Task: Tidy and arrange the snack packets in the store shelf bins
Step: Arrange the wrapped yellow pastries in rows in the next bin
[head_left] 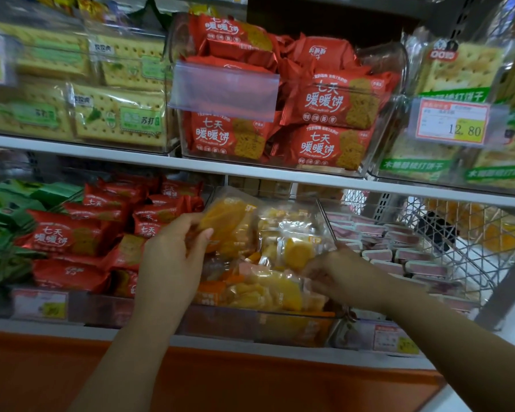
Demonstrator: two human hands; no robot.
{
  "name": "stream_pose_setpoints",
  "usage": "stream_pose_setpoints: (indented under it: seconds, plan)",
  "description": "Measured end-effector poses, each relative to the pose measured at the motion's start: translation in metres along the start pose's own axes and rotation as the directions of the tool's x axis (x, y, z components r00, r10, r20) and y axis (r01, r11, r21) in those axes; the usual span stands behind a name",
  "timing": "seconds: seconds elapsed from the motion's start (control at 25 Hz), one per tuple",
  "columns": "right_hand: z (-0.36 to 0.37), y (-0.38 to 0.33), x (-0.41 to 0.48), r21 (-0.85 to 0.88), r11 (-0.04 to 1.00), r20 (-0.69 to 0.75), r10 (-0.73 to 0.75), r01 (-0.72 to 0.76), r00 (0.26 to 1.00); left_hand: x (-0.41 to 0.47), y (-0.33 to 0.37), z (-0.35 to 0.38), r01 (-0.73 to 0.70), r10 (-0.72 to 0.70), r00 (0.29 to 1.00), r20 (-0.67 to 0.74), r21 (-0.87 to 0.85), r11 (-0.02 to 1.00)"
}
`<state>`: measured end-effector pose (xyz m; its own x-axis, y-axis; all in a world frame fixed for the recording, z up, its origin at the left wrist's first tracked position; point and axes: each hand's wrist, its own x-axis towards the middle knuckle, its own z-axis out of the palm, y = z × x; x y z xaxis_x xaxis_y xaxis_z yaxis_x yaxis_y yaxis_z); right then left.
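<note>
Reaching up into the clear plastic shelf bin (280,318), the left hand (173,257) pinched a transparent packet of orange-yellow snack pieces (229,224) between thumb and fingers above the heap, while the right hand (336,272) lay lower, fingers curled on another clear yellow-filled packet (298,249).

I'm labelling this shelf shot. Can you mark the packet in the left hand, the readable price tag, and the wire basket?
clear orange snack packet (226,221), head view, on its orange contents.
price tag (452,124), head view, centre of the label.
wire basket (470,248), head view, on its front mesh.
</note>
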<state>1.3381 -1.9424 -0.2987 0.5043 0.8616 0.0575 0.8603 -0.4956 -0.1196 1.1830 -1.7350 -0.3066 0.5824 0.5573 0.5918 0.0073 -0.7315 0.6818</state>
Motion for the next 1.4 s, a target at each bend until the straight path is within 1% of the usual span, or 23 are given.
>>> stream_pose_setpoints:
  seconds: [0.16, 0.24, 0.32, 0.36, 0.4, 0.44, 0.52, 0.56, 0.64, 0.72, 0.76, 0.8, 0.84, 0.88, 0.92, 0.96, 1.0, 1.04, 1.08, 1.16, 1.2, 1.32, 1.4]
  plan:
    - [0.003, -0.006, -0.020, 0.009, 0.995, -0.084, -0.094, 0.095, 0.992, 0.006, -0.008, -0.001, 0.080, -0.083, 0.996, -0.033, -0.101, 0.992]
    - [-0.001, -0.005, -0.025, -0.022, 0.990, -0.019, -0.138, 0.137, 0.990, 0.007, -0.008, 0.001, 0.133, -0.136, 0.991, -0.008, -0.180, 0.975]
    - [-0.016, -0.008, -0.019, -0.085, 0.989, 0.094, -0.116, 0.124, 0.989, 0.007, -0.007, 0.004, 0.169, -0.168, 0.986, 0.022, -0.226, 0.959]
    - [-0.023, -0.010, -0.013, -0.087, 0.991, 0.100, -0.094, 0.102, 0.991, 0.007, -0.007, 0.005, 0.176, -0.173, 0.984, 0.033, -0.241, 0.954]
    - [-0.029, -0.014, -0.005, -0.057, 0.995, 0.054, -0.081, 0.084, 0.995, 0.008, -0.008, 0.007, 0.180, -0.174, 0.984, 0.048, -0.253, 0.951]
    - [-0.033, -0.019, 0.004, -0.002, 0.998, -0.019, -0.065, 0.065, 0.998, 0.008, -0.008, 0.008, 0.182, -0.170, 0.983, 0.069, -0.257, 0.949]
    - [-0.031, -0.033, 0.021, 0.189, 0.981, -0.160, -0.008, 0.039, 0.987, 0.009, -0.008, 0.009, 0.172, -0.143, 0.981, 0.132, -0.249, 0.953]
    - [-0.027, -0.040, 0.030, 0.310, 0.950, -0.210, 0.024, 0.043, 0.977, 0.009, -0.008, 0.010, 0.162, -0.124, 0.979, 0.161, -0.251, 0.954]
    - [-0.021, -0.052, 0.047, 0.524, 0.847, -0.301, 0.091, 0.085, 0.949, 0.013, -0.008, 0.008, 0.155, -0.103, 0.976, 0.190, -0.283, 0.946]
    - [-0.020, -0.057, 0.057, 0.646, 0.755, -0.353, 0.158, 0.118, 0.922, 0.017, -0.010, 0.006, 0.147, -0.086, 0.973, 0.214, -0.292, 0.945]
    - [-0.018, -0.058, 0.061, 0.645, 0.754, -0.369, 0.160, 0.128, 0.915, 0.019, -0.012, 0.005, 0.144, -0.077, 0.969, 0.234, -0.285, 0.948]
    - [-0.015, -0.059, 0.063, 0.608, 0.781, -0.390, 0.142, 0.139, 0.910, 0.020, -0.014, 0.006, 0.142, -0.070, 0.964, 0.256, -0.274, 0.951]
    - [-0.010, -0.058, 0.064, 0.536, 0.831, -0.426, 0.114, 0.148, 0.898, 0.022, -0.016, 0.007, 0.139, -0.066, 0.960, 0.272, -0.258, 0.956]
    - [-0.007, -0.056, 0.065, 0.428, 0.889, -0.495, 0.078, 0.164, 0.866, 0.023, -0.018, 0.008, 0.131, -0.065, 0.960, 0.272, -0.234, 0.963]
    - [-0.003, -0.052, 0.066, 0.311, 0.932, -0.581, 0.032, 0.185, 0.814, 0.025, -0.022, 0.009, 0.121, -0.067, 0.967, 0.248, -0.209, 0.970]
    - [-0.001, -0.047, 0.067, 0.218, 0.956, -0.648, -0.009, 0.197, 0.762, 0.028, -0.026, 0.010, 0.114, -0.076, 0.977, 0.200, -0.189, 0.975]
    - [0.002, -0.042, 0.068, 0.175, 0.965, -0.672, -0.028, 0.196, 0.740, 0.031, -0.030, 0.009, 0.120, -0.095, 0.985, 0.142, -0.179, 0.976]
    - [0.003, -0.040, 0.068, 0.171, 0.967, -0.663, -0.027, 0.187, 0.748, 0.034, -0.033, 0.006, 0.135, -0.121, 0.989, 0.090, -0.177, 0.975]
    - [0.004, -0.038, 0.069, 0.174, 0.970, -0.631, -0.025, 0.173, 0.775, 0.036, -0.037, 0.004, 0.154, -0.146, 0.988, 0.057, -0.175, 0.972]
    - [0.011, -0.038, 0.074, 0.155, 0.979, -0.558, -0.022, 0.130, 0.830, 0.038, -0.042, 0.000, 0.187, -0.181, 0.982, 0.052, -0.142, 0.972]
    - [0.012, -0.038, 0.079, 0.148, 0.982, -0.540, -0.017, 0.115, 0.841, 0.037, -0.044, 0.000, 0.189, -0.183, 0.981, 0.059, -0.113, 0.975]
    - [0.011, -0.035, 0.098, 0.162, 0.984, -0.481, 0.013, 0.074, 0.876, 0.033, -0.044, -0.002, 0.150, -0.148, 0.987, 0.059, -0.028, 0.988]
    - [0.013, -0.035, 0.110, 0.069, 0.997, -0.406, -0.002, 0.032, 0.914, 0.032, -0.046, -0.002, 0.101, -0.104, 0.992, 0.070, 0.038, 0.994]
